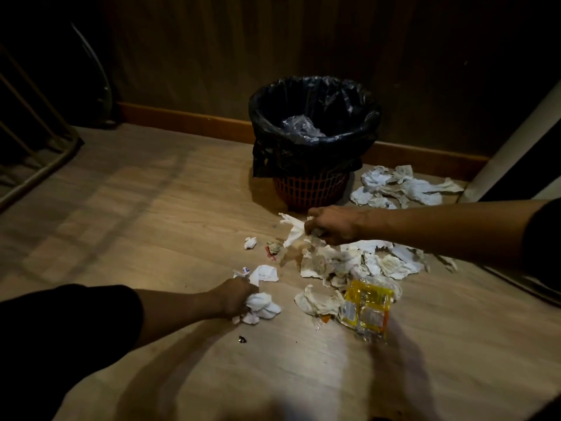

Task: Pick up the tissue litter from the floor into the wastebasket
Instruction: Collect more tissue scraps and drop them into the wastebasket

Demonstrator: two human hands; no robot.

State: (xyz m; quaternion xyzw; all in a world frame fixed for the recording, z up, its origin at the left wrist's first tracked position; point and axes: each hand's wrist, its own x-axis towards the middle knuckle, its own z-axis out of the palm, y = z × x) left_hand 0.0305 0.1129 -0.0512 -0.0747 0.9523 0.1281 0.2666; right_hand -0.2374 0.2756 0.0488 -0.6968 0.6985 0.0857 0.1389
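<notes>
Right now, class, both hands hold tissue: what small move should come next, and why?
Probably lift the right hand, its grip already bunching crumpled white tissue, over the black-lined red plastic wastebasket just beyond it and drop it in; the left hand holds another white tissue wad farther away.

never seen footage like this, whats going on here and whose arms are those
There is no machine: a person wears a camera on their head, so you look forward and down along their own arms. The left hand grips a bunch of white tissue. The right hand pinches another tissue at the edge of the tissue pile on the wooden floor. A yellow wrapper lies there too. Behind stands the wastebasket, lined with a black bag, with more tissues beside it.
</notes>
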